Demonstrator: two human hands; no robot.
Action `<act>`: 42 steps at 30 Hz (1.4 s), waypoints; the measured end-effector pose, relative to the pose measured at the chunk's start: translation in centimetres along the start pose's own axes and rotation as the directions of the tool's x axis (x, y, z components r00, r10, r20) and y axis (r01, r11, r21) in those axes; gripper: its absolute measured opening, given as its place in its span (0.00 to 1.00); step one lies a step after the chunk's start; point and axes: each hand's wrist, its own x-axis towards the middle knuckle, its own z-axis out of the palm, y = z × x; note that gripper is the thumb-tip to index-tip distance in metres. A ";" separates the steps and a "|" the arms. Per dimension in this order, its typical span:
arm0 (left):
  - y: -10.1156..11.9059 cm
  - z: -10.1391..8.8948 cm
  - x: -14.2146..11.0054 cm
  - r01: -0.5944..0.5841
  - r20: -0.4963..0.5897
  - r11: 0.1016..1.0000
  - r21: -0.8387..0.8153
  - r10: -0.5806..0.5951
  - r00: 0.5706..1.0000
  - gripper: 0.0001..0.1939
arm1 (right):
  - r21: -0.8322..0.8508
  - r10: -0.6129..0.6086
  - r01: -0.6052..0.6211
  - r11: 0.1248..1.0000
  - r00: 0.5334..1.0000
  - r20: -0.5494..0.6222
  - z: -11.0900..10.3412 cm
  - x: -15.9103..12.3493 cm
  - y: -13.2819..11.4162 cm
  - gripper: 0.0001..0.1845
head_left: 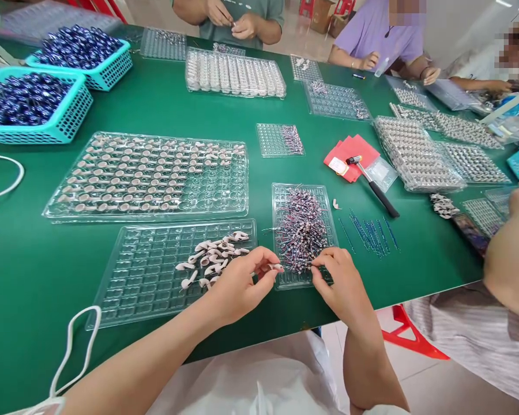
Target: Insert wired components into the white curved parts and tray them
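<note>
l hand [245, 281] pinching pale shell [276, 267]. r hand [339, 283] at 5 o'clock of wire pile [301, 227], can't tell if gripping; tangle could snag if tugged.

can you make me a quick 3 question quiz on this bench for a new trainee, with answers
1. True or false: the head of the hammer lies over the red packets.
2. Multiple choice: what fills the turquoise baskets?
a) red packets
b) glossy dark blue pieces
c) hammers
3. Short answer: which foreground hand holds a small pale piece?

Key:
1. True
2. b
3. The left hand
</note>
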 end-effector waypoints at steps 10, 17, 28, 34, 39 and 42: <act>-0.3 0.2 0.1 -0.036 -0.013 0.999 0.008 0.036 0.999 0.16 | -0.051 -0.053 0.056 0.997 0.997 0.054 0.8 1.0 -0.2 0.05; 0.1 -0.1 0.0 -0.046 -0.004 0.999 0.013 0.046 0.999 0.10 | -0.004 -0.018 0.018 1.000 1.000 0.015 0.2 0.1 -0.5 0.05; -0.3 0.0 -0.1 -0.044 0.033 0.999 -0.015 0.045 0.998 0.08 | -0.033 -0.060 0.061 0.998 0.998 0.031 0.3 -0.2 -1.4 0.07; -0.4 0.0 -0.1 -0.046 0.035 0.999 -0.027 0.047 0.998 0.10 | -0.152 -0.142 0.157 0.976 0.984 0.110 0.8 0.5 -2.2 0.06; -0.5 0.1 -0.1 -0.053 0.025 0.998 -0.030 0.054 0.998 0.09 | -0.165 -0.177 0.191 0.967 0.979 0.099 1.3 0.4 -2.2 0.06; -0.6 0.1 -0.1 -0.055 0.027 0.998 -0.024 0.056 0.998 0.10 | -0.133 -0.207 0.218 0.967 0.974 0.092 1.4 0.2 -2.0 0.09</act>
